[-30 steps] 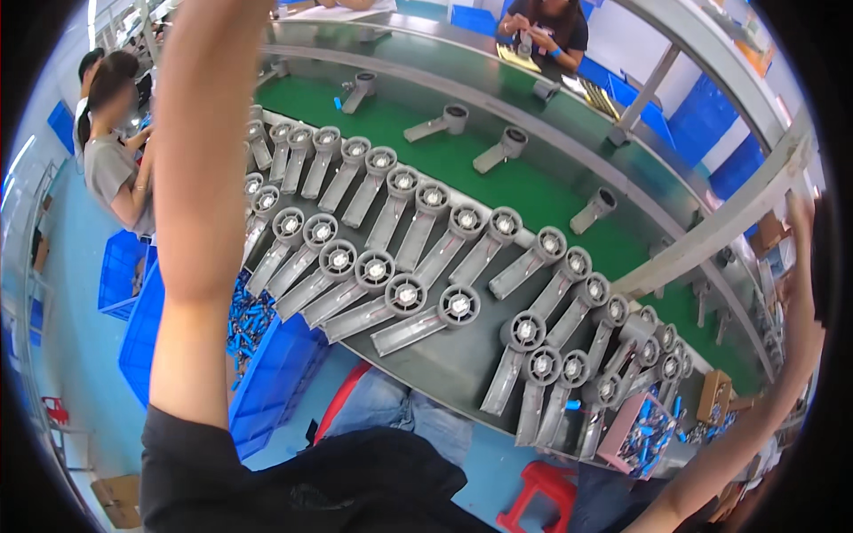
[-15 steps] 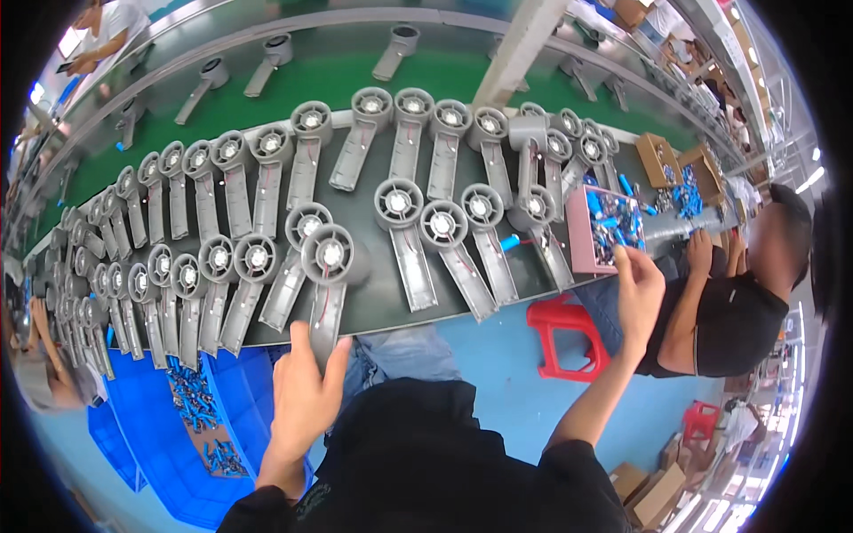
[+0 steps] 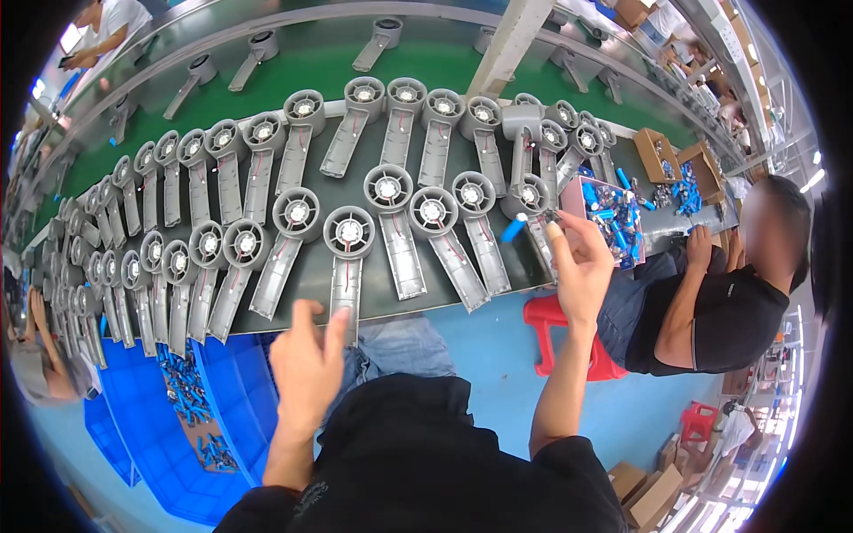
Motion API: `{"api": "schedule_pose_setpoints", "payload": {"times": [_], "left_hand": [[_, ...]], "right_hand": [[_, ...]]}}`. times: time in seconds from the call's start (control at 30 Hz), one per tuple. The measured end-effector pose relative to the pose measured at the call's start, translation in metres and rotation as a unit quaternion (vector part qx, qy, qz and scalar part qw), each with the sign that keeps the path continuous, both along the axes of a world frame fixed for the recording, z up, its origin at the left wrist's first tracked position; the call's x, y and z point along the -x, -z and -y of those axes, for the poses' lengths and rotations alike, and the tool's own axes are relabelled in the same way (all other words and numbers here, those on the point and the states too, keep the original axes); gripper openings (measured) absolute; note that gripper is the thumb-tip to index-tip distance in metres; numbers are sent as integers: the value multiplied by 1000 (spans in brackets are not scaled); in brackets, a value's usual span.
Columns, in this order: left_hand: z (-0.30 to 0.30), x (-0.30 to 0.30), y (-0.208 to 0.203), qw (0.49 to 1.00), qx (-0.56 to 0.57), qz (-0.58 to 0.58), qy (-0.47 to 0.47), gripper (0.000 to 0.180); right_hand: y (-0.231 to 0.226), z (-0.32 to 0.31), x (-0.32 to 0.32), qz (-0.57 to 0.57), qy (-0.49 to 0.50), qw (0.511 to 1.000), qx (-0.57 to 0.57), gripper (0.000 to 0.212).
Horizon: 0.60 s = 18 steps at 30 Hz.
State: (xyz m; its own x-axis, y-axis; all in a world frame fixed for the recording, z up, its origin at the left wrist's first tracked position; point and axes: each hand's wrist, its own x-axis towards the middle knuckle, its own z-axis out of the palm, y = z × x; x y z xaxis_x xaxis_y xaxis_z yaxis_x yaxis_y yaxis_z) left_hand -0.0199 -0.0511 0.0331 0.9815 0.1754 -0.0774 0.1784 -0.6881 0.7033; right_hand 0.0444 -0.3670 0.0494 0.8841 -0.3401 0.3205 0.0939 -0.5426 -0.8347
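A grey handheld fan housing (image 3: 348, 233) with a round spoked head lies at the front edge of the bench, its open handle pointing at me. My left hand (image 3: 306, 369) is just beside that handle, fingers apart; the thumb tip overlaps the handle's edge. Farther right, my right hand (image 3: 582, 266) is closed in a pinch on a small dark part (image 3: 552, 217), above another fan housing (image 3: 530, 194). Left of these fingertips is a blue cylindrical battery (image 3: 513, 228); I cannot tell whether it is joined to the pinched part. Behind the right hand stands a pink box (image 3: 576, 197) of blue batteries with wires.
Rows of similar housings (image 3: 387, 188) cover the dark bench. Cardboard boxes (image 3: 657, 155) and loose batteries (image 3: 686, 201) lie right, near a seated co-worker (image 3: 711, 311). Blue bins (image 3: 240, 391) stand below left, a red stool (image 3: 546, 329) below right. Behind runs a green conveyor (image 3: 329, 67).
My left hand has let go of the fan housing, which now lies on the bench. My right hand has moved left from the pink box with a small part in its fingertips.
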Motion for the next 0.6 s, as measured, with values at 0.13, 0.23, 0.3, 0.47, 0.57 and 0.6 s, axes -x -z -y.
{"api": "schedule_pose_setpoints", "payload": {"times": [0.13, 0.23, 0.3, 0.47, 0.57, 0.6], "left_hand": [[-8, -8, -24, 979, 59, 194, -13, 8], [-5, -34, -32, 921, 175, 304, 167, 20], [2, -47, -29, 885, 259, 318, 220, 41], [-14, -30, -13, 919, 355, 136, 105, 38], [-27, -27, -6, 859, 466, 209, 30, 24], [-33, -24, -8, 850, 494, 182, -12, 20]], "right_hand": [[-14, -30, 7, 78, -80, 989, -99, 22], [-14, -61, 12, 104, -201, 958, -174, 23], [-13, -89, 9, 89, -296, 934, -182, 25], [-8, -148, 3, -36, -392, 891, -227, 27], [0, -150, -5, -1, -353, 933, -68, 26], [9, -147, -5, 15, -357, 934, -23, 25]]}}
